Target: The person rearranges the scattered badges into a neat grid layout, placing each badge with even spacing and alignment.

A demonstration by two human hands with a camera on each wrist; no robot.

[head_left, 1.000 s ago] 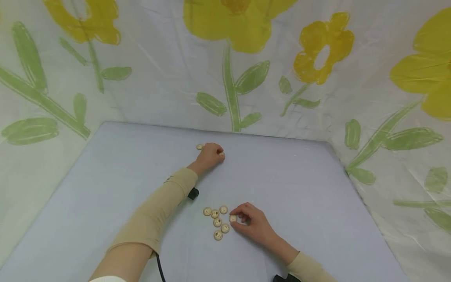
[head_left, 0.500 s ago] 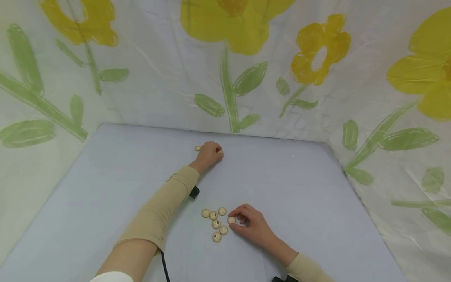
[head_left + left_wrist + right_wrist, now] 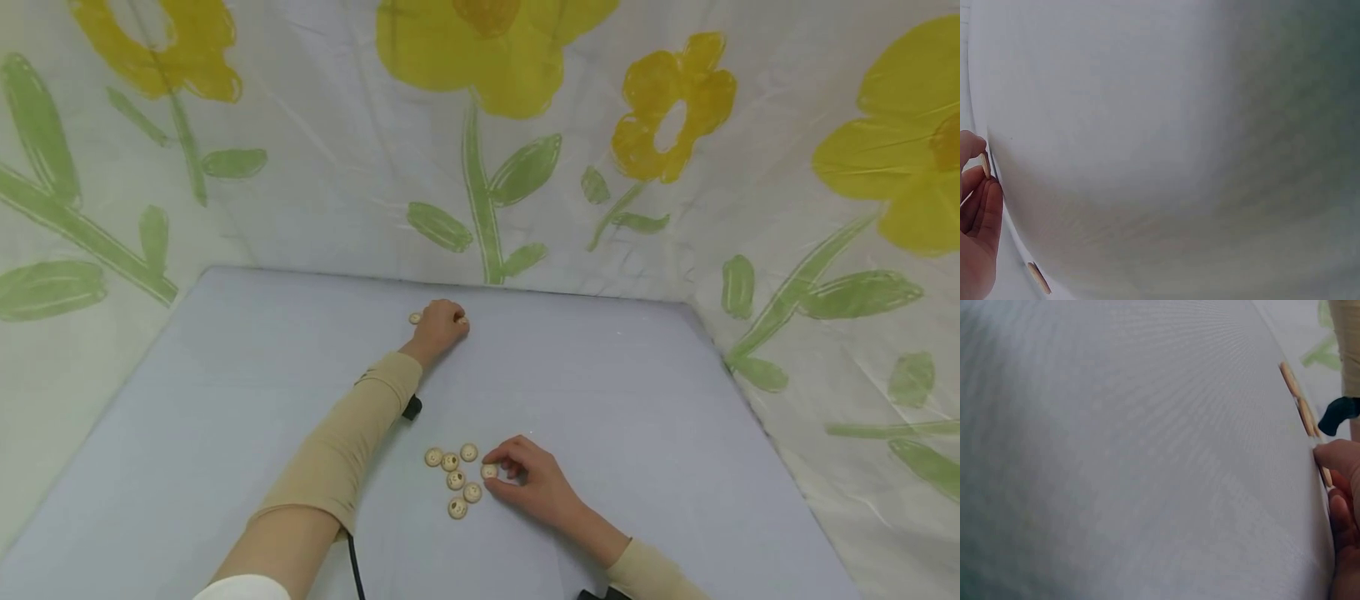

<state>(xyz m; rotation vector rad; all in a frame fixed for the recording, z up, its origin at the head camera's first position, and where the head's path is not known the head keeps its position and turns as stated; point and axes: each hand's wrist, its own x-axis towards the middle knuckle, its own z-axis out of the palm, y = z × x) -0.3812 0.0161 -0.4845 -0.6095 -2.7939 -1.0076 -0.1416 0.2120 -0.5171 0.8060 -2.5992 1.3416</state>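
Observation:
Far back on the table, my left hand (image 3: 441, 323) pinches a small round wooden disc (image 3: 985, 165) between thumb and fingers. Just left of that hand lies another wooden disc (image 3: 416, 318), seen edge-on in the left wrist view. Nearer me, my right hand (image 3: 534, 479) has thumb and forefinger on opposite edges of a pale disc (image 3: 489, 472) with a small face drawn on it. Left of it several similar face discs (image 3: 456, 480) form a loose cluster, a few with a dark patch. The right wrist view shows that hand's fingers (image 3: 1339, 456) at its right edge.
A pale table (image 3: 637, 433) spreads around the hands. Behind it hangs a white sheet (image 3: 322, 192) painted with yellow flowers. A black cable (image 3: 356, 567) trails beneath the left forearm, whose sleeve (image 3: 341, 442) reaches over the table left of the cluster.
The head view has shifted slightly, so everything slides a little left in it. Both hands keep their places beside their discs, and the cluster looks the same.

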